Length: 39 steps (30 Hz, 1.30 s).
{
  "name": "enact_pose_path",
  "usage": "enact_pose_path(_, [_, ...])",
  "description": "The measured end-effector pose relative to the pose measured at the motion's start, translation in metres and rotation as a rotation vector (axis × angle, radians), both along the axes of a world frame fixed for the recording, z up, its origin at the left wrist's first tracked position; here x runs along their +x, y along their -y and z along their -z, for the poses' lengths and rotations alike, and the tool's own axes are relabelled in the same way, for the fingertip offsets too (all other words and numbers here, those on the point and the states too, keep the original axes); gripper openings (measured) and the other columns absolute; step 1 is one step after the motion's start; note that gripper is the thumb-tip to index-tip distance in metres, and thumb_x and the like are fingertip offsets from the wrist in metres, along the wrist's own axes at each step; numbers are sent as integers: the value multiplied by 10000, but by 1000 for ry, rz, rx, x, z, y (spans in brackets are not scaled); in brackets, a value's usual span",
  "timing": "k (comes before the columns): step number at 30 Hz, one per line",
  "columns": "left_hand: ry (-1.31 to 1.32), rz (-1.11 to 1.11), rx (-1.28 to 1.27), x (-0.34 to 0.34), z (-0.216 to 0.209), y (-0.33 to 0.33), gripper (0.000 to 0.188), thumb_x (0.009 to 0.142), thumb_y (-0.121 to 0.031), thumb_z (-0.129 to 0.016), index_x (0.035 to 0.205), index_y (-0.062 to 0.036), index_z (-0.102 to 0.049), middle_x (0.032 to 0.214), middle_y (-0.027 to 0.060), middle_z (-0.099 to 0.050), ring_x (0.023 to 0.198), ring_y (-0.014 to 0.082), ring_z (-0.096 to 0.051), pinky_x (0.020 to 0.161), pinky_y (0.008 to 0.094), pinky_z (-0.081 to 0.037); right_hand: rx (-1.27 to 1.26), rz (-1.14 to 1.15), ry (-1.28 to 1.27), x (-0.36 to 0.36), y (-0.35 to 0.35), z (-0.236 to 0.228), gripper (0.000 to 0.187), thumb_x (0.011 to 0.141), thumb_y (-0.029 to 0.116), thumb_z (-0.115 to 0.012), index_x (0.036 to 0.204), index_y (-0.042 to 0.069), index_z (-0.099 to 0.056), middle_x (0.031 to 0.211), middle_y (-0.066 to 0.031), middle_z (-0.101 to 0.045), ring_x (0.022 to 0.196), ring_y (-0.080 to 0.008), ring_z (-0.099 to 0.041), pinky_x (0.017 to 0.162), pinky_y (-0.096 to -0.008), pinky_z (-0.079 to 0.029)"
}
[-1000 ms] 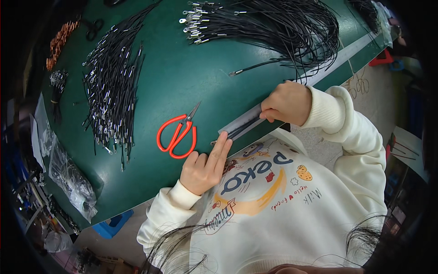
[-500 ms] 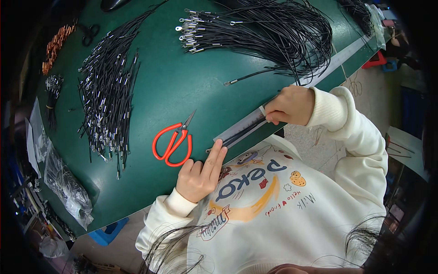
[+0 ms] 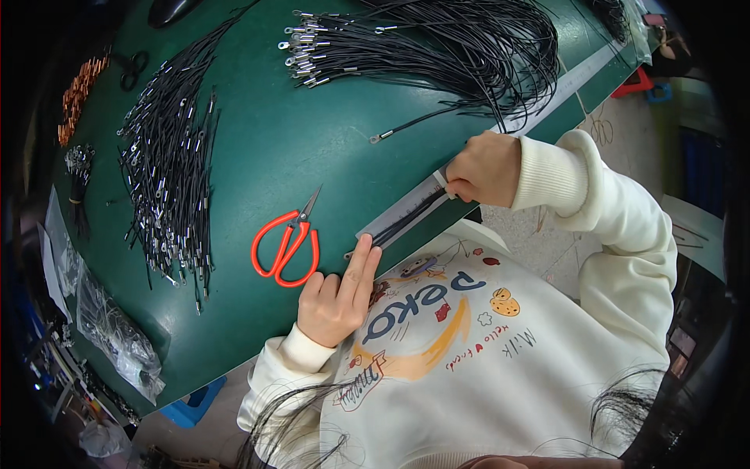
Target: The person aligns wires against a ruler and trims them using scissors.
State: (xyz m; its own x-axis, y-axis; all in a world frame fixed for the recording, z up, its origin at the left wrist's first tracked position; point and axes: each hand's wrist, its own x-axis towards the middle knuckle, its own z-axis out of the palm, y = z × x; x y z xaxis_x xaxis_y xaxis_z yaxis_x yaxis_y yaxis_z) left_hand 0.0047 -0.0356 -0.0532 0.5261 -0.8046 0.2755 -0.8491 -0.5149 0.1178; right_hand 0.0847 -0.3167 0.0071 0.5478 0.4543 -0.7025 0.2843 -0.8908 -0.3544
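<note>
My left hand (image 3: 332, 306) rests at the near edge of the green table, its index and middle fingers stretched out and its other fingers curled. Those two fingertips press on the lower end of black cable (image 3: 406, 219) laid along a pale ruler strip (image 3: 373, 227). At the other end of this stretch, my right hand (image 3: 484, 168) is closed, pinching the cable over the strip. How many strands lie there is hard to tell. Red-handled scissors (image 3: 280, 254) lie just beyond my left hand, their blades apart. A single black cable end with a ring terminal (image 3: 376, 138) lies beyond the strip.
A large bundle of black cables (image 3: 437, 62) with metal ring terminals spreads across the back. To the left lie another cable pile (image 3: 168, 180), copper-coloured pieces (image 3: 80, 98), black scissors (image 3: 133, 70), a small tied bundle (image 3: 78, 172) and a clear plastic bag (image 3: 117, 340).
The whole view has shifted slightly, so the table's contents appear a little farther left and up. Both hands keep nearly the same places on the cable.
</note>
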Motion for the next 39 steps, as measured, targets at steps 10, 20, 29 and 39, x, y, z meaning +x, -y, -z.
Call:
enact_pose_path(10, [-8,4,-4,0,1,-1,447,701,-3,-545,1134,-27,-656,1260,116,-591,430,92,-347,460,229,-286,18,-11,0,0,0,1,170,819,121,-543,786,69,-702,673,-88,-667,606,-255,-647,621,-330,-531])
enact_pose_path(20, [-18,2,33,0,-2,-2,436,727,-128,-633,1153,-33,-637,1265,115,-585,447,103,-380,489,249,-316,-60,52,-36,5,-8,-1,196,799,121,-533,723,59,-703,653,-60,-672,616,-238,-651,650,-328,-526])
enact_pose_path(29, [6,-16,-10,-2,2,-3,408,767,-72,-562,1167,-38,-639,1280,113,-578,459,99,-355,476,236,-295,-130,50,-109,11,-13,-6,231,806,161,-518,838,48,-717,751,-157,-677,767,-310,-666,736,-389,-533])
enact_pose_path(39, [-19,-7,44,-4,-2,-11,372,787,-145,-639,1139,-26,-642,1227,134,-604,480,107,-388,496,245,-312,-129,85,-152,11,-11,-3,219,795,152,-528,814,50,-721,722,-141,-676,731,-286,-667,706,-377,-542])
